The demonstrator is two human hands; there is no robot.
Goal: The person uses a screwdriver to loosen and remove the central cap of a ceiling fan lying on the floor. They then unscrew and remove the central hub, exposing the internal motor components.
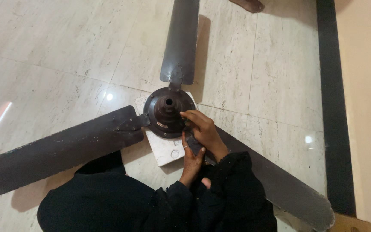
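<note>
Black sleeves point(159, 206) nearest, both hands' grip pinching fan blade point(280, 180) bracket beside motor hub point(168, 111), white box point(165, 148) beneath

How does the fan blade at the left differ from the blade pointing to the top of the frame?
The left blade lies fully in view, tip included; the top blade is cut off by the frame edge. The left blade runs roughly sideways, the top one nearly straight up the picture. Neither hand touches either. Both are dark brown, dusty and joined to the motor hub.

We look steeply down from head height, close above our own hands; dark brown three-bladed metal ceiling fan point(168, 112) centred, pale marble floor point(56, 47) around
</note>
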